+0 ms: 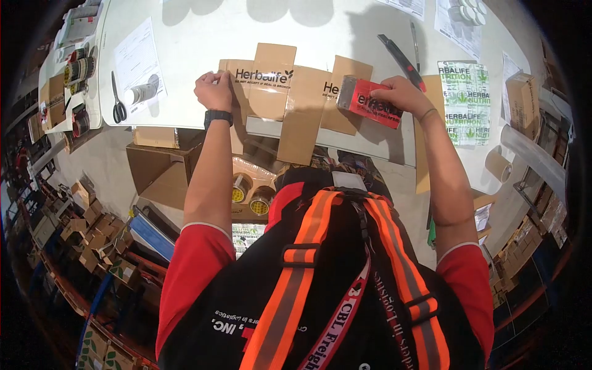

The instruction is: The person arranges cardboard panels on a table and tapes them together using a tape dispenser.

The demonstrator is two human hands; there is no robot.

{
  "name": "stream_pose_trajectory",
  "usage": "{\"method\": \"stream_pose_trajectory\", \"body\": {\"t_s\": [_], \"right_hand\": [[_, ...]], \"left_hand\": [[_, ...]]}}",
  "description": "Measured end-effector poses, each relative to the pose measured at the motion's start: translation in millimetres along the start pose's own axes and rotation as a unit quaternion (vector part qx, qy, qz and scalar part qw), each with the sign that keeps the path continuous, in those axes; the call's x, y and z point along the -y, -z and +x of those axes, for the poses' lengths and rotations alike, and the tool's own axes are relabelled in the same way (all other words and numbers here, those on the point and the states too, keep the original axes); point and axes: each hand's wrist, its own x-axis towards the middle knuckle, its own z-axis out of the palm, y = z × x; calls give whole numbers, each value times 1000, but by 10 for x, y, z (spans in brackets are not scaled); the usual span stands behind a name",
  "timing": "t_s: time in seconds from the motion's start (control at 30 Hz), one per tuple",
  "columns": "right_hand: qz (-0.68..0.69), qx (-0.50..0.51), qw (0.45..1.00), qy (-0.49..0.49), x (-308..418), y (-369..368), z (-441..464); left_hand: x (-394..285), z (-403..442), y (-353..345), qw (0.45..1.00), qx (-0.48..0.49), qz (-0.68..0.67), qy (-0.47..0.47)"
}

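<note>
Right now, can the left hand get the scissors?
Probably yes. The left hand is by the cardboard, and the scissors lie out in the open, further left on the same table. Some white things sit between them, but it looks like the hand could go around.

The left hand [213,92], fingers curled together, is at the upper left edge of an unfolded Herbalife carton [301,105] at the near edge of the bench [203,43]. The right hand [401,97] holds a red printed item [372,103] over the carton's right part. Scissors [118,105] lie beside a paper sheet [132,52] on the left; a box cutter [399,60] lies just beyond the right hand, near a pen [415,46].
</note>
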Motion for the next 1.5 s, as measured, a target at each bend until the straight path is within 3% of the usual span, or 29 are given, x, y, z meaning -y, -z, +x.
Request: {"method": "stream_pose_trajectory", "body": {"t_s": [0.27,0.33,0.37,0.4,0.43,0.47,0.53,0.67,0.73,0.8,0.87,0.9,0.97,1.0,1.07,1.13,1.2,1.3,1.4,1.5], "right_hand": [[-5,-10,1000,-3,44,6,-30],[-10,-1,1000,-19,38,8,-28],[-10,-2,1000,-18,35,14,-18],[-19,-7,1000,-8,21,14,-8],[-27,-9,1000,1,8,-2,-1],[-29,-5,1000,4,-6,-12,6],[-17,2,1000,-10,-11,-3,33],[-29,-6,999,-23,-50,-23,4],[-6,6,999,-32,-13,-9,1],[-17,1,1000,-25,36,-19,-19],[-28,-7,999,-20,40,-2,-48],[-24,-1,999,-22,37,5,-40],[-16,-2,1000,-21,51,-7,-28],[-29,-15,999,11,47,-16,-32],[-43,-37,998,33,-1,-3,-42],[-74,-24,996,47,-41,-14,11],[-50,-22,998,29,-25,-17,5],[-64,11,998,-3,24,17,-35],[-41,-18,998,39,-29,-15,-129],[72,-16,994,77,-217,-7,-207]], "left_hand": [[-204,-158,54,985,-75,142,-56],[-263,-271,13,966,-179,137,-128],[-433,-382,8,977,-95,75,-176],[-760,-589,74,985,152,-64,-60],[-954,-773,7,950,171,-63,-256],[-1215,-1030,-51,908,235,-75,-338],[-1277,-1449,-268,847,247,-32,-470],[-1267,-1470,-391,862,299,-17,-409],[-1098,-1105,-255,898,286,18,-334],[-696,-733,-204,948,209,66,-231],[-225,-381,-143,942,119,156,-271],[-147,-299,-115,942,117,156,-274],[-200,-161,-34,963,71,187,-180],[-266,-160,-55,962,70,184,-187],[-721,-361,2,949,236,121,-172],[-1160,-853,-157,894,302,2,-332],[-1412,-1276,-381,859,324,8,-395],[-1471,-1456,-534,866,314,70,-384],[-1474,-1470,-537,866,311,84,-383],[-1521,-1468,-531,862,324,118,-373]]}}
